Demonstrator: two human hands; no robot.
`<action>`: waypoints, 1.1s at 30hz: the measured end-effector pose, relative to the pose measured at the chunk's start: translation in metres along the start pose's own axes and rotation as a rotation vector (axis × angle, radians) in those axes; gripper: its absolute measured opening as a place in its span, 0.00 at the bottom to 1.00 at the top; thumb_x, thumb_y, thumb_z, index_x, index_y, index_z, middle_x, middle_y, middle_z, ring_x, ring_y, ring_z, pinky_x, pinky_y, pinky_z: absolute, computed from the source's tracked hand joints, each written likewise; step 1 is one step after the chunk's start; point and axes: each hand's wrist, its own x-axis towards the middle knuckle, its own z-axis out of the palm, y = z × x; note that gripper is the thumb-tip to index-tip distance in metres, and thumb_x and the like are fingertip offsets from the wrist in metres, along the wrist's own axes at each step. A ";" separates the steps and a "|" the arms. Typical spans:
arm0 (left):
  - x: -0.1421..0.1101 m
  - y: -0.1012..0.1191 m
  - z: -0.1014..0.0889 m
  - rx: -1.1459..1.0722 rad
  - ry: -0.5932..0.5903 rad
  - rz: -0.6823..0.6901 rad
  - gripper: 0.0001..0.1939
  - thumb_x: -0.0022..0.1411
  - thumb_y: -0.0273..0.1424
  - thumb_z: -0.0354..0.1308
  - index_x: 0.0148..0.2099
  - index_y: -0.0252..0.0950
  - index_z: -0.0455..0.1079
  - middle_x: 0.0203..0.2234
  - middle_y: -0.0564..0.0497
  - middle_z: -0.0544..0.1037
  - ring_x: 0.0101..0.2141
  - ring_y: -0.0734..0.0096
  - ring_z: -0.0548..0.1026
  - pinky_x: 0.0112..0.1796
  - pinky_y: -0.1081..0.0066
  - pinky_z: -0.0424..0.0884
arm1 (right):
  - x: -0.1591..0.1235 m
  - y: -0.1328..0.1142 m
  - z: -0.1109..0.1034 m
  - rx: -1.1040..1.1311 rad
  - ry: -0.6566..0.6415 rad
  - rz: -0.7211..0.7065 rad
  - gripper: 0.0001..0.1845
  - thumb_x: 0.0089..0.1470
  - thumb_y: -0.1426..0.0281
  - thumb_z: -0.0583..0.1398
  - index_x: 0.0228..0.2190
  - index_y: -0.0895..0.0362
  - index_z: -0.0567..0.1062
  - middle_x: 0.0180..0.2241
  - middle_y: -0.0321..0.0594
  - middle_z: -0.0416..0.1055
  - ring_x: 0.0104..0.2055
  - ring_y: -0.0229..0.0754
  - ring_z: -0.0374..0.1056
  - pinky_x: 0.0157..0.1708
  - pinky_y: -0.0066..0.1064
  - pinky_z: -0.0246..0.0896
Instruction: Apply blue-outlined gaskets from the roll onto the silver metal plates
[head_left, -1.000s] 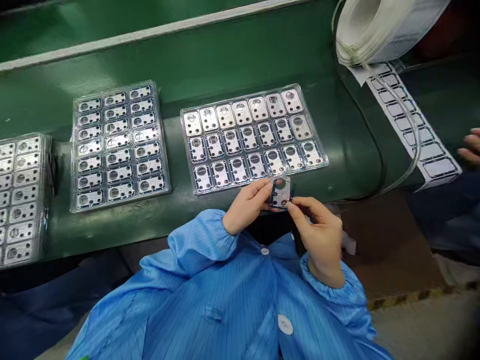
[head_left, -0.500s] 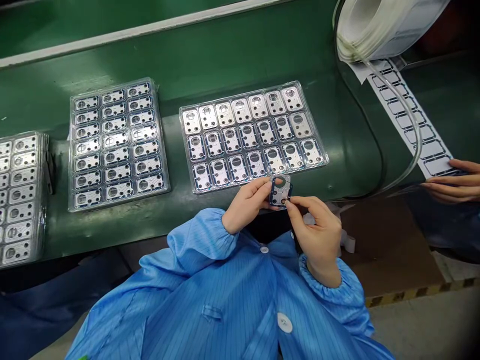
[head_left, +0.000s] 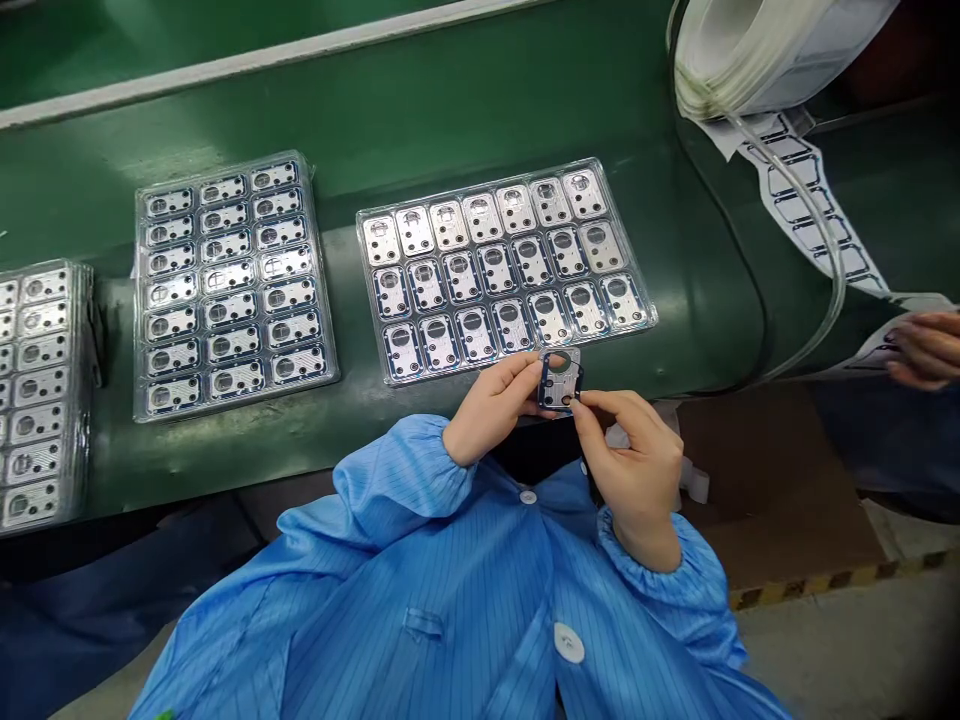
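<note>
A small silver metal plate [head_left: 562,384] with a dark blue border, a large round hole and smaller holes is held up at the table's front edge. My left hand [head_left: 491,405] grips its left side between thumb and fingers. At its lower right corner, the thumb and forefinger of my right hand [head_left: 634,460] pinch the edge. Just beyond my hands lies a clear plastic tray [head_left: 651,318] with rows of similar plates; those in the back row show little or no blue border.
More filled trays stand at the left: one tray [head_left: 330,372] and a stack [head_left: 84,440] at the far left. A large white roll [head_left: 739,60] feeds a label strip [head_left: 814,205] toward a co-worker's hand [head_left: 934,348]. A clear tube [head_left: 832,270] curves across the green table [head_left: 450,110].
My hands and the plate stay almost where they were. At the right, the co-worker's hand has shifted and the label strip has gone from straight to slack and curled.
</note>
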 end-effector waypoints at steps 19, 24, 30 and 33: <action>0.001 -0.004 -0.001 0.062 0.027 0.030 0.17 0.65 0.40 0.58 0.49 0.32 0.75 0.31 0.50 0.75 0.30 0.74 0.74 0.35 0.71 0.75 | -0.003 -0.005 -0.009 0.163 -0.053 0.059 0.04 0.55 0.73 0.64 0.33 0.53 0.78 0.29 0.36 0.75 0.31 0.39 0.70 0.31 0.31 0.67; 0.001 -0.004 -0.001 0.069 0.020 0.027 0.17 0.65 0.40 0.58 0.49 0.33 0.76 0.35 0.47 0.77 0.35 0.70 0.75 0.37 0.70 0.75 | 0.000 -0.002 -0.008 0.107 -0.051 0.109 0.02 0.56 0.70 0.63 0.32 0.54 0.78 0.29 0.37 0.75 0.32 0.40 0.70 0.30 0.32 0.67; 0.001 -0.002 -0.001 0.050 -0.004 0.021 0.17 0.65 0.39 0.58 0.50 0.33 0.76 0.37 0.46 0.78 0.36 0.68 0.76 0.37 0.69 0.76 | 0.001 0.001 -0.007 0.113 -0.057 0.157 0.02 0.56 0.69 0.64 0.32 0.54 0.79 0.29 0.37 0.75 0.31 0.39 0.70 0.29 0.31 0.67; 0.000 -0.002 0.000 0.038 -0.005 0.024 0.16 0.66 0.38 0.57 0.49 0.33 0.76 0.36 0.47 0.78 0.35 0.70 0.75 0.37 0.70 0.76 | 0.001 0.001 -0.006 0.124 -0.054 0.160 0.02 0.56 0.70 0.64 0.32 0.54 0.79 0.29 0.37 0.75 0.31 0.39 0.70 0.30 0.30 0.66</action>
